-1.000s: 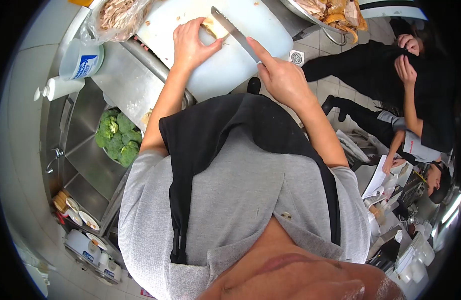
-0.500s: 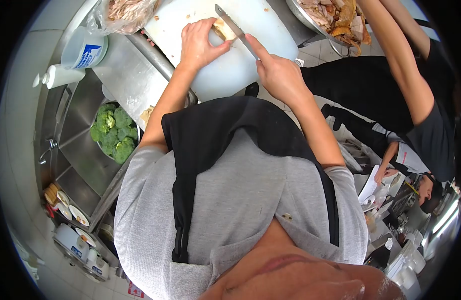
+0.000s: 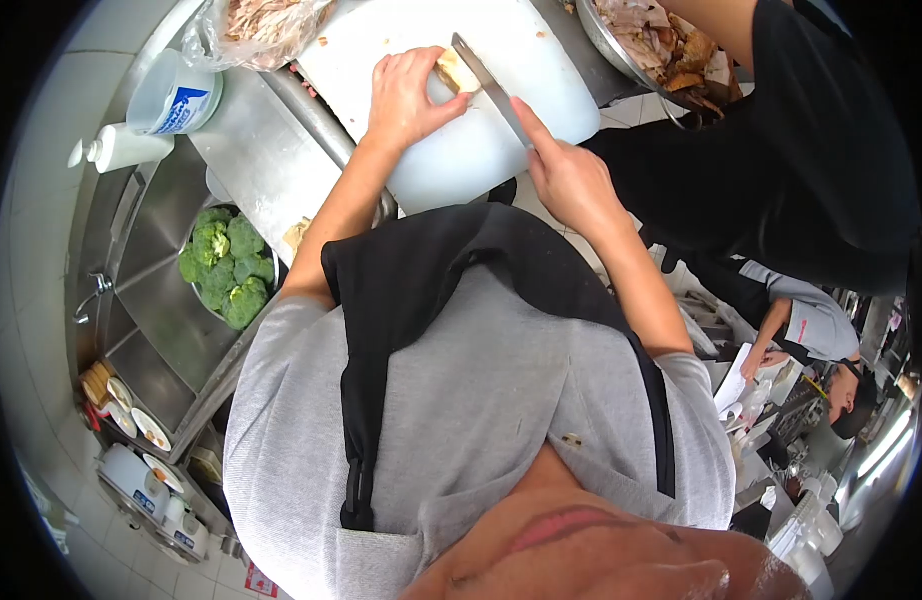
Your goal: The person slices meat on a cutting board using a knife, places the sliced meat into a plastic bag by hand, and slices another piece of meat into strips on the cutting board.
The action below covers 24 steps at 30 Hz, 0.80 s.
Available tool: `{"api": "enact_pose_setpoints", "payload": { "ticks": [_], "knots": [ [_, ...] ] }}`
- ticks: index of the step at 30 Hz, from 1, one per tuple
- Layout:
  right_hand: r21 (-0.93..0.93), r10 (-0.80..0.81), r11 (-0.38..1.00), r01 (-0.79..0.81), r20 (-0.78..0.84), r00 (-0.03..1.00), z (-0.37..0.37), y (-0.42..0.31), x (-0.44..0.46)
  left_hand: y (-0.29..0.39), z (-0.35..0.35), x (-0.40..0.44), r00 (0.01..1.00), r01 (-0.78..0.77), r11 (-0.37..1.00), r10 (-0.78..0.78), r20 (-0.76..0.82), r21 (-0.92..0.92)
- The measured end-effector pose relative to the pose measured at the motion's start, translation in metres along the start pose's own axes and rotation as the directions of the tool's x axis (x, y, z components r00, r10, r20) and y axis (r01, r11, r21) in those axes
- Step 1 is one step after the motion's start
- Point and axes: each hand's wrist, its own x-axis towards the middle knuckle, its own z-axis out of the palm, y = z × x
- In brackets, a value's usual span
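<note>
A pale yellow piece (image 3: 455, 72) is placed on the white board (image 3: 446, 180), toward its far side, between the left hand (image 3: 409, 95) and the knife (image 3: 487, 82). By the left hand the piece is held between the thumb, on the near side, and the fingertips, on the far side; how hard it is pressed cannot be told. By the right hand (image 3: 573, 180) the knife is gripped, its handle hidden in the curled fingers and the index finger laid toward the blade. The blade is set along the piece's right edge; whether the surface is entered cannot be made out.

Judged against the hand, the piece should be found light. What it is made of cannot be told, but it seems firm enough to be pinned without being crushed; if its surface is moist, some slipping may be expected. It is best held low on the side away from the blade, with fingertips tucked back and the thumb kept clear. The knife looks stiff and is best held by the handle.

Beyond the board's left edge, meat (image 3: 281, 17) is bagged; more is heaped in a pan (image 3: 611, 58) to the right.
</note>
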Motion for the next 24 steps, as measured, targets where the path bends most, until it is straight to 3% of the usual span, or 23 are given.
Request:
{"api": "enact_pose_setpoints", "payload": {
  "ticks": [2,9,14,18,20,22,24],
  "knots": [
    [-0.007,-0.048,0.999,0.048,-0.063,0.997,0.010,-0.001,0.019,-0.001,0.001,0.001,1.000,-0.010,1.000,0.010,0.006,-0.012],
    [0.044,-0.031,0.998,0.033,-0.044,0.999,0.018,0.011,0.007,0.001,-0.002,0.002,1.000,-0.012,1.000,0.012,0.018,-0.019],
    [-0.028,-0.037,0.999,0.036,-0.043,0.998,0.037,0.009,0.042,0.008,-0.006,0.004,1.000,0.008,1.000,-0.008,0.015,-0.006],
    [-0.020,-0.018,1.000,0.018,0.006,1.000,0.028,0.025,0.004,0.004,-0.003,0.006,1.000,0.006,1.000,-0.006,-0.006,-0.006],
    [0.143,-0.013,0.990,0.017,-0.032,0.999,0.023,0.035,-0.008,0.004,-0.005,0.003,1.000,-0.011,1.000,0.011,0.005,-0.025],
    [0.194,0.031,0.981,-0.026,-0.025,0.999,0.008,0.032,0.000,0.006,-0.007,0.003,1.000,-0.004,1.000,0.004,0.006,-0.012],
    [0.101,0.128,0.988,-0.121,-0.070,0.989,-0.001,0.026,0.007,0.009,-0.008,0.002,1.000,0.001,1.000,-0.001,0.007,-0.001]
  ]
}}
